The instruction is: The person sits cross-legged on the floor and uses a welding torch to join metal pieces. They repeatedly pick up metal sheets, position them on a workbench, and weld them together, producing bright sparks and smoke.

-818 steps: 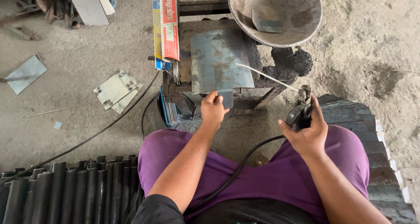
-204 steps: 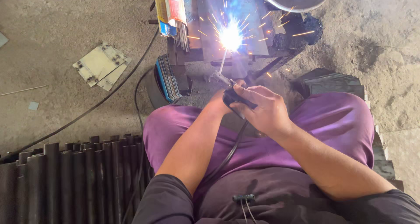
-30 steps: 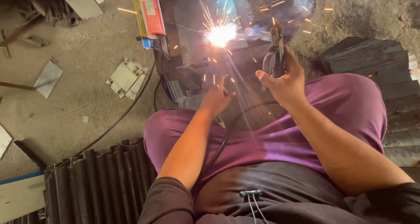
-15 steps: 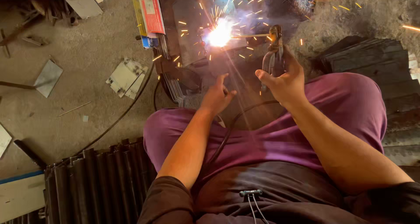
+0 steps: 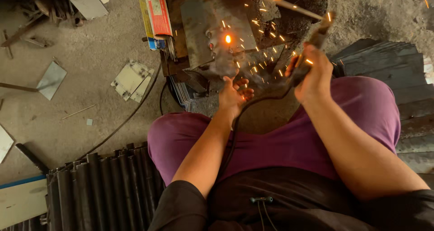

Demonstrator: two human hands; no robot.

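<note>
Orange arc has died to sparks; I see right hand (image 5: 312, 75) clenched on black electrode holder (image 5: 307, 59), left hand (image 5: 234, 93) released beside grey steel plate (image 5: 217, 25).

Operator wears purple trousers (image 5: 289, 140) and a black top (image 5: 280, 204) with a drawstring (image 5: 262, 199). Forearms and both hands are bare.

Red-yellow box (image 5: 156, 12) (long, flat) beside steel plate (image 5: 217, 25).
</note>
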